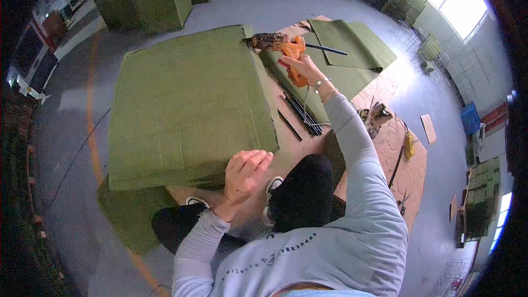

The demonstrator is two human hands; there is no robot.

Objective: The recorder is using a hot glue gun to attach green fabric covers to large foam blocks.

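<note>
glue gun (296, 48), orange with a crusted brown barrel, sits in the right hand (307, 69), whose fingers are wrapped round its handle. its dark tip points left of that hand, close to the far right corner of a green box (181, 104). a black stick (329, 49) juts from the gun's rear, out to the right of the same hand, and a pale cord (307, 99) trails below the handle.

the box spreads its broad top to the left of the right hand and ahead of the left hand (245, 173). the left hand is by the near right corner, fingers bent and close together; i cannot tell whether it has hold of the edge.

on the nearer side of the right hand lies a bundle of black sticks (303, 115), with a lone stick (290, 125) just beside it. green sheets (357, 41) lie beyond the right hand and to its right. to the right of that arm, a patterned tan board (404, 181) carries a crusted lump (376, 118) and a yellow piece (410, 146).
</note>
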